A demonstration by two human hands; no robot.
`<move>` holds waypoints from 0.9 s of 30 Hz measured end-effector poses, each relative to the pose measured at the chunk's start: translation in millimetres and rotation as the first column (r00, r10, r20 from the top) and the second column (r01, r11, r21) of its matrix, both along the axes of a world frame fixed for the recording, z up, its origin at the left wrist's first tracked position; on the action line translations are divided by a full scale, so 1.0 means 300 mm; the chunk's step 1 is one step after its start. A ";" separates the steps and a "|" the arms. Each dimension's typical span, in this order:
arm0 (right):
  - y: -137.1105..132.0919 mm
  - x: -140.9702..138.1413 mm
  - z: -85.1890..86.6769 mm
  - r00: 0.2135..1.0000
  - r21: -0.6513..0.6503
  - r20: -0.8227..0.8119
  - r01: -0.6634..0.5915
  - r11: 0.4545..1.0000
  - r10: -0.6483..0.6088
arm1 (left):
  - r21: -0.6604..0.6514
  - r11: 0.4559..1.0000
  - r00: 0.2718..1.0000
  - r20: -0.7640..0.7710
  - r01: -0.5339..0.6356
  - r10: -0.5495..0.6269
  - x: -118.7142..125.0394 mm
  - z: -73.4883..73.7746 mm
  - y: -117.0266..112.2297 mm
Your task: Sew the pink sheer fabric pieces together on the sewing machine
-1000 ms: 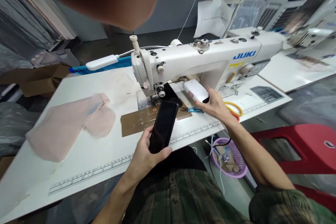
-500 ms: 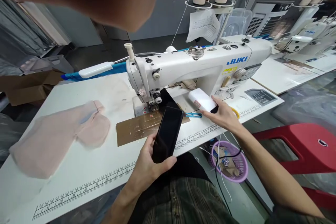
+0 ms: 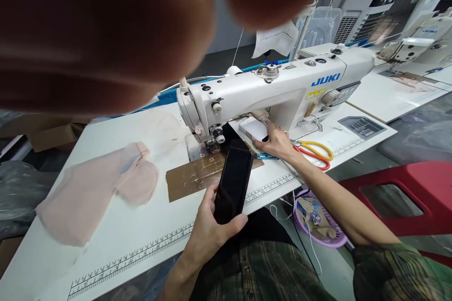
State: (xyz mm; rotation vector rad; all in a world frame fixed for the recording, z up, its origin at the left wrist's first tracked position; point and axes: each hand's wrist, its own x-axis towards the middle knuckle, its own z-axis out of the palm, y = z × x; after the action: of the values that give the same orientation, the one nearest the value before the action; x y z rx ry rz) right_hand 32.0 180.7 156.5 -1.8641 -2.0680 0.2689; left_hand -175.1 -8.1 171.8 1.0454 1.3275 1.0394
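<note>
My left hand [image 3: 215, 230] is wrapped round a black smartphone [image 3: 233, 183], its dark screen facing up, above the table's front edge. My right hand [image 3: 277, 143] reaches under the sewing machine's arm, gripping the dark end of a white rounded block [image 3: 253, 129] that looks like a power bank. The white sewing machine [image 3: 275, 87] stands just behind both hands. Under its needle area lies a brown taped sheet [image 3: 190, 176] with a black piece beside it. Blue-handled thread snips [image 3: 265, 156] lie near my right wrist.
Very close to the camera, another person's blurred fingers [image 3: 141, 33] cover the upper left. Scissors with yellow and red handles [image 3: 319, 150] lie by my right forearm. Sheer pink fabric [image 3: 95, 193] rests at left. A purple basket [image 3: 341, 240] and red stool [image 3: 402, 197] stand at right.
My right hand has moved the white block left and farther back under the machine arm, uncovering the scissors. The blurred fingers cover more of the view. My left hand still holds the smartphone.
</note>
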 end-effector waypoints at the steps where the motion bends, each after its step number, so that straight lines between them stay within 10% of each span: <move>1: 0.004 -0.001 0.001 1.000 -0.004 0.005 0.003 1.000 -0.003 | -0.006 1.000 1.000 -0.003 0.011 -0.011 -0.003 -0.002 0.004; 16: -0.092 0.017 0.088 0.988 0.065 -0.154 -0.014 0.998 0.024 | 0.065 0.998 1.000 -0.014 0.004 -0.003 0.089 0.018 0.116; 23: -0.388 0.030 0.152 0.635 -0.136 -0.730 -0.500 0.855 0.255 | 0.194 0.981 0.995 -0.103 0.007 0.013 0.203 -0.015 0.127; 27: -0.386 0.026 0.101 0.678 -0.060 -0.722 -0.261 0.964 0.139 | 0.259 0.964 0.981 -0.192 0.061 -0.010 0.293 -0.034 0.108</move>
State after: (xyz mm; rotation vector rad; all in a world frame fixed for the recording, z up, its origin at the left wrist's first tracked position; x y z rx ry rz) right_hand 39.8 64.8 186.9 -1.2704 -1.6965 1.0650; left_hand -87.0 24.3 161.5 1.3922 1.3392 1.1332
